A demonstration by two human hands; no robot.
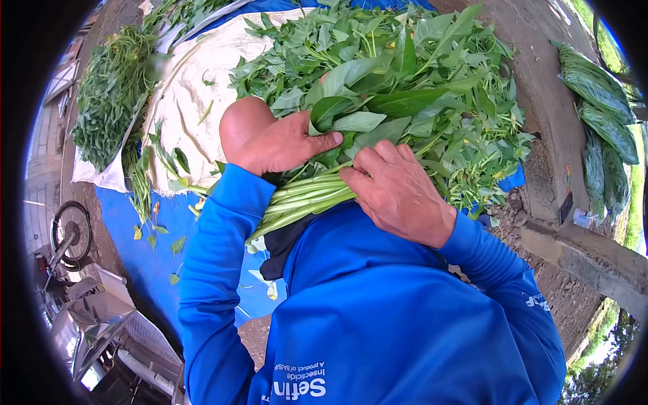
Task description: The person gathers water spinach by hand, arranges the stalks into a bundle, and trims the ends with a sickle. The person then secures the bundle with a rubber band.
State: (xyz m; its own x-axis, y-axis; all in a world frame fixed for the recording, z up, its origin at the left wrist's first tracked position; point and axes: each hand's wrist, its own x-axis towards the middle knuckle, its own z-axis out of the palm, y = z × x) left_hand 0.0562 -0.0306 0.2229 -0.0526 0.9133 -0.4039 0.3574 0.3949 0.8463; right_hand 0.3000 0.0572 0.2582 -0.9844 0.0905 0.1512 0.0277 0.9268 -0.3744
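A bunch of water spinach lies across my lap, its pale green stems pointing to the lower left and its broad leaves to the upper right. My left hand is closed around the upper side of the bunch, thumb over the leaves, with its other fingers hidden beneath the greenery. On the stems' right part, my right hand grips with curled fingers. Directly beyond both hands spreads a large heap of loose water spinach. A bare knee shows beside my left wrist.
A pale sack cloth lies on a blue tarp with scattered leaves. Tied greens are piled at far left. Bagged greens rest near a concrete ledge at right. A wheel and metal parts stand at left.
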